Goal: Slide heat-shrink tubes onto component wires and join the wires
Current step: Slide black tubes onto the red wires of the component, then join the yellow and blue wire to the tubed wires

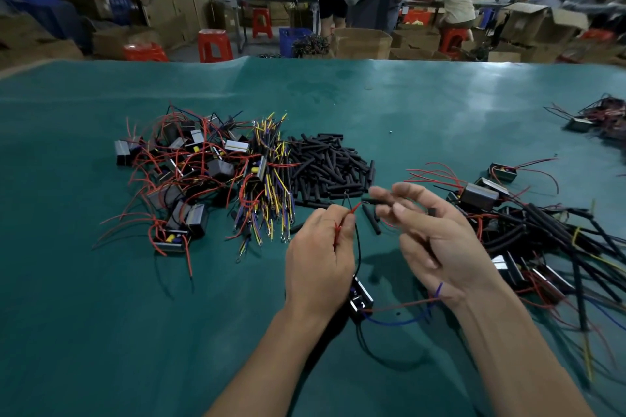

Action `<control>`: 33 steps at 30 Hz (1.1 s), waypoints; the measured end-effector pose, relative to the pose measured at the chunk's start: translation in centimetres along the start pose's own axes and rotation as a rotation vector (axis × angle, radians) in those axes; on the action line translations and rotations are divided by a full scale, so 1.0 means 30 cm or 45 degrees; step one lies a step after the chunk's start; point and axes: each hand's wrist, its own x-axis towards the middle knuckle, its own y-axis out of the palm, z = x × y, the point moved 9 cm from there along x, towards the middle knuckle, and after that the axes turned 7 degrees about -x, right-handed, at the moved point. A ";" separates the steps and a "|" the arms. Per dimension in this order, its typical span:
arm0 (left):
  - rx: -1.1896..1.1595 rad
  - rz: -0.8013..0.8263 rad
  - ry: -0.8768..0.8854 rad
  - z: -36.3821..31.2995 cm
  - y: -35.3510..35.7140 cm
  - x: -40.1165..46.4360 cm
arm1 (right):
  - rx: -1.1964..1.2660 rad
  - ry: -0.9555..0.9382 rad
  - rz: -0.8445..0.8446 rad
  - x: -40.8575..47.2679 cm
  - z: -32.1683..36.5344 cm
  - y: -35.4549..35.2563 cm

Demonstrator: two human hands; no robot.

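Left hand pinches a red wire and a black wire near their ends, grip clenched on both; both wires run down to the component lying on the green surface at 6 o'clock of that hand, just beside the wrist.

Right hand sits at 3 o'clock of the left, fingers mostly extended; a tube shows at its fingertips, pointed at the wire ends; looks lightly pinched, but motion blur means I cannot tell for sure.

Step in hand, my read: threading a tube onto a wire; tube mouth is near the red tip, not yet on it.

Next move needs: wire end held stiff and straight, tube bore lined up with it, then a push along the wire; join comes after.

Supply: loose tubes at 12 o'clock of the hands; raw components at 10 o'clock; wire leads between those two; done units at 3 o'clock.
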 end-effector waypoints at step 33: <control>-0.045 -0.026 -0.007 0.001 -0.005 -0.001 | -0.240 -0.256 -0.277 -0.023 0.054 -0.008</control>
